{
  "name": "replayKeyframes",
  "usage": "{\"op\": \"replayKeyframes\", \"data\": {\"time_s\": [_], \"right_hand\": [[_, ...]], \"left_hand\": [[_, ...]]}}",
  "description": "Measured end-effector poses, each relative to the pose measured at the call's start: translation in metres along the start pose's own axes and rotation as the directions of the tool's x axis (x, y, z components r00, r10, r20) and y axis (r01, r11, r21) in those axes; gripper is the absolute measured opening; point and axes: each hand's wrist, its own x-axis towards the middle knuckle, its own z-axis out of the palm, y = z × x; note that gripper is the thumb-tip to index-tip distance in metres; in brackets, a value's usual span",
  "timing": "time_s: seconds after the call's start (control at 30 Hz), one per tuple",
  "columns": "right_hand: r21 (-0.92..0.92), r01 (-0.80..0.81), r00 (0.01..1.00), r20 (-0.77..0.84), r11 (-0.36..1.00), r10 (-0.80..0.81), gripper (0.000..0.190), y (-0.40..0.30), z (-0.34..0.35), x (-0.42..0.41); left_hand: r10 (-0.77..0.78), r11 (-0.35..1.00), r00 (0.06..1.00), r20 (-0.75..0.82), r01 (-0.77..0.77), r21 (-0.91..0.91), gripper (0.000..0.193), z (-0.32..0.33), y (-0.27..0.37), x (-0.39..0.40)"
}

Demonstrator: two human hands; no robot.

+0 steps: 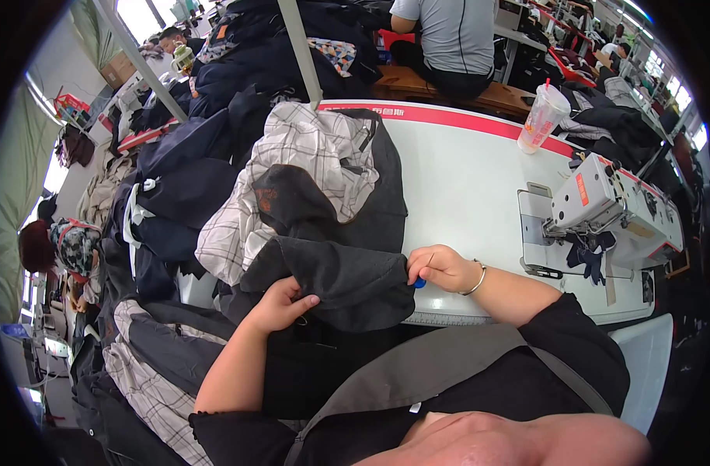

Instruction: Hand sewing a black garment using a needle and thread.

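A dark grey garment (355, 274) with a white plaid lining (302, 145) lies across the left part of the white sewing table (460, 192) and hangs over its front edge. My left hand (282, 303) pinches the garment's near fold between thumb and fingers. At the garment's right edge, my right hand (439, 268) holds a small tool with a blue handle (419, 282) and a thin metal tip pointing up; its exact kind is unclear. Whether these fingers also grip the cloth cannot be told. Orange embroidery (266, 199) shows on a dark part of the garment.
An industrial sewing machine (599, 198) stands at the table's right, with dark cloth scraps (591, 256) beside its needle area. Behind it is a plastic cup with a straw (543, 119). Dark garments (180, 175) are heaped at left. A person (454, 41) sits beyond the table.
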Motion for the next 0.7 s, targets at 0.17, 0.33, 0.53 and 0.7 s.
{"op": "replayKeyframes", "data": {"time_s": [0.17, 0.33, 0.53, 0.7], "right_hand": [[-0.015, -0.03, 0.998, 0.062, 0.999, 0.031, 0.03, -0.0032, -0.0001, 0.0016], [-0.001, -0.029, 0.997, 0.068, 1.0, 0.029, 0.026, -0.0008, 0.0034, -0.001], [-0.004, -0.023, 0.998, 0.067, 1.0, 0.023, 0.022, -0.0026, 0.004, -0.0007], [0.011, -0.052, 0.996, 0.072, 0.999, 0.051, 0.03, -0.0002, 0.0015, 0.0006]], "left_hand": [[-0.033, 0.999, 0.999, 0.011, 0.032, 0.03, 0.029, -0.001, -0.0003, -0.0013], [0.019, 1.0, 1.0, -0.008, -0.019, 0.019, 0.028, 0.002, -0.0047, -0.0023], [0.017, 1.0, 1.0, -0.01, -0.017, 0.011, 0.029, 0.0038, -0.0027, -0.0024], [0.006, 1.0, 1.0, -0.005, -0.006, 0.015, 0.029, 0.0012, -0.0034, 0.0001]]}}
